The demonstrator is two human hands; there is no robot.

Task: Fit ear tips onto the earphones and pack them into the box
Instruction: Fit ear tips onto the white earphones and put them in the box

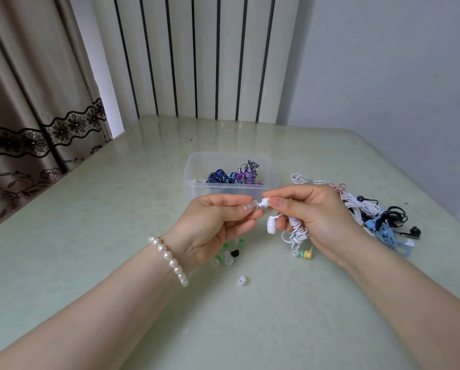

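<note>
Bracelet: pearl bracelet (169,259) on the left wrist.
Left hand: left hand (212,225) pinches one clear ear tip (251,206) between thumb and fingers.
Loose tips: about eight loose ear tips (228,256) lie under and just behind the left hand; exact count is not sure.
Key relation: the tip's opening faces right, in line with the white earbud (265,202); they nearly touch.
Box: clear box (196,166) beyond both hands, some coiled earphones inside.
Right hand: right hand (314,217) grasps the bud and the wound white earphone bundle (297,227); second bud (271,225) hangs bare.
Pile: unpacked earphones (378,212) lie right of the right hand, too tangled to count.
</note>
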